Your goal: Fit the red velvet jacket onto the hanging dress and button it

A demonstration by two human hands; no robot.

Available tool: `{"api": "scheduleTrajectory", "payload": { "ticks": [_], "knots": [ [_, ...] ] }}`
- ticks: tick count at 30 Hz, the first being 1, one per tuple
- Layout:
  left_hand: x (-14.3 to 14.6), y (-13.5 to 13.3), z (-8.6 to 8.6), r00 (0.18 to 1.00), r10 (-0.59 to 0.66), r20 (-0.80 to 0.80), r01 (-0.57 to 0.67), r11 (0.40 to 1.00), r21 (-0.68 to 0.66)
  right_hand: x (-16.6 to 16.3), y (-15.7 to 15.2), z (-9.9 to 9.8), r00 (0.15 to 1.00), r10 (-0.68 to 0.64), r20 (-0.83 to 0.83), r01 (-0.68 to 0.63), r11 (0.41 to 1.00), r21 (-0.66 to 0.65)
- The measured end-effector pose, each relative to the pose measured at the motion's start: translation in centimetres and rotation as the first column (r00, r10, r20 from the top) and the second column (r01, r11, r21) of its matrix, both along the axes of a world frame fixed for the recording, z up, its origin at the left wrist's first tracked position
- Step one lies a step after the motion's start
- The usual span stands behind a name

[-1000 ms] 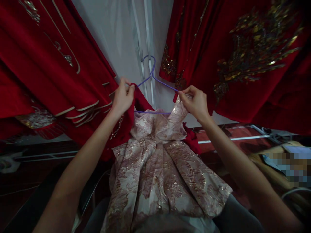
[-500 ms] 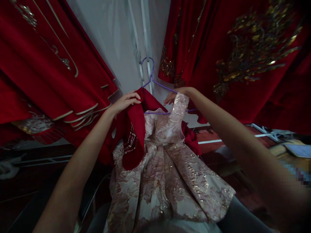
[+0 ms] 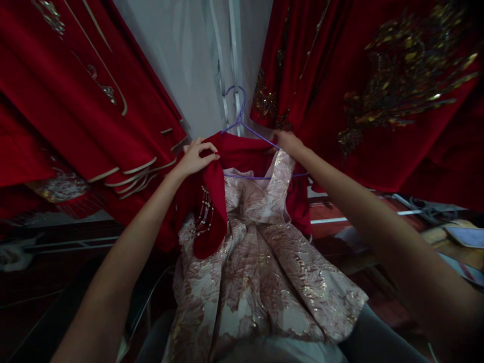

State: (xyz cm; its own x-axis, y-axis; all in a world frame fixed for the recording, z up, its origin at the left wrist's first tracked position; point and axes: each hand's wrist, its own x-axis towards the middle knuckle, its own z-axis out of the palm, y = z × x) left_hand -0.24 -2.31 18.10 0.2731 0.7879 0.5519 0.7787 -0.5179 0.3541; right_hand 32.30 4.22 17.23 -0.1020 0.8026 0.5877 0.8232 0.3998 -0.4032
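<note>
A sleeveless pink-and-gold brocade dress [image 3: 260, 272] hangs over my lap on a purple wire hanger [image 3: 241, 113]. Around its back and left shoulder lies a red garment [image 3: 214, 201] with strings of beads on its front panel. My left hand [image 3: 197, 157] pinches the red cloth at the left shoulder, thumb and fingers closed. At the right shoulder, my right hand [image 3: 288, 142] is closed on the red cloth's upper edge behind the hanger's arm. Its fingertips are partly hidden there. The red cloth spans between both hands behind the dress's neckline.
Red garments with pale trim and silver beading [image 3: 106, 91] hang at the left. More red cloth with gold sequins [image 3: 408, 75] hangs at the right. White metal poles [image 3: 235, 45] stand behind the hanger. A tablet-like object [image 3: 467, 236] lies at the far right.
My right hand has risen and taken hold of the red cloth, which is now stretched rightward behind the hanger. My left hand stays at the left shoulder. The view has shifted slightly.
</note>
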Motion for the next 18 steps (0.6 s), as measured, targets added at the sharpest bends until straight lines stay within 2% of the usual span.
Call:
{"api": "scheduleTrajectory", "payload": {
  "ticks": [4,9,11,13,16,18],
  "knots": [
    [0.5,-0.5,-0.3,0.999,0.028,-0.041,-0.026,0.999,0.048,3.1,-2.9,0.6,0.975,-0.212,0.065,0.203,0.972,0.121],
    [1.9,-1.3,-1.2,0.996,0.072,-0.053,-0.069,0.995,0.068,4.5,-9.0,-0.3,0.963,-0.26,0.066,0.233,0.933,0.275],
    [2.4,-1.6,-1.6,0.995,0.092,-0.045,-0.088,0.993,0.084,4.1,-10.6,-1.0,0.975,-0.223,0.019,0.213,0.949,0.233],
    [2.8,-2.0,-2.0,0.994,0.106,-0.036,-0.102,0.99,0.095,3.2,-11.0,-1.7,0.991,-0.118,-0.06,0.124,0.986,0.113],
    [3.2,-2.5,-2.4,0.994,0.106,-0.012,-0.105,0.99,0.1,1.0,-9.8,-2.7,0.969,0.037,-0.244,-0.049,0.998,-0.041],
    [3.5,-2.9,-2.6,0.995,0.098,0.021,-0.1,0.988,0.12,-1.2,-8.8,-3.2,0.922,0.101,-0.373,-0.126,0.991,-0.043]
  ]
}}
